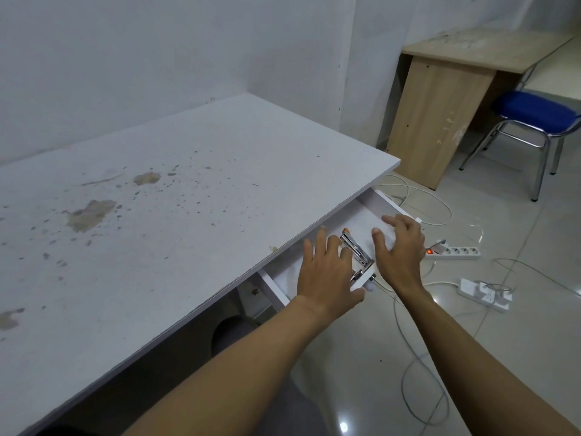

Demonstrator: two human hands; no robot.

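A white drawer point(374, 202) stands pulled out from under the stained white desk point(176, 196). Inside it lies a metal stapler point(353, 247) with an orange tip, pointing away from me. My left hand point(327, 272) hovers over the drawer's left part with fingers spread, its thumb down at the drawer's front panel point(361, 283). My right hand point(399, 250) is over the drawer's right part, fingers straight and spread, just right of the stapler. Neither hand grips anything.
Power strips point(456, 251) point(484, 294) and loose cables point(421, 366) lie on the tiled floor to the right. A wooden desk point(440, 121) and a blue-seated metal chair point(531, 111) stand at the back right. Walls close the desk's far side.
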